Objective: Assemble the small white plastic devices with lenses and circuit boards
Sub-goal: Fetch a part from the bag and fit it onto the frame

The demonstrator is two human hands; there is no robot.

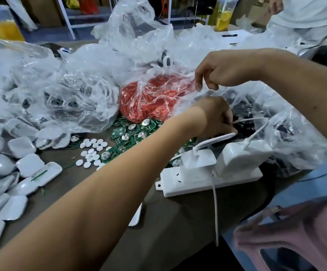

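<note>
My right hand [213, 73] pinches the edge of a clear plastic bag [288, 122] and holds it up. My left hand [215, 116] reaches into that bag's mouth among small dark parts [244, 128]; its fingertips are hidden, so whether it holds anything does not show. Green circuit boards [133, 132] lie heaped on the brown table [168, 222]. Small white round lenses [92, 151] are scattered just left of the boards. White plastic shells [21, 147] are piled along the left side.
A white power strip [209, 180] with two white chargers plugged in lies right of centre, its cord hanging over the table edge. A bag of red parts [150, 98] sits behind the boards. Crumpled clear bags fill the back. Another person in white stands at far right.
</note>
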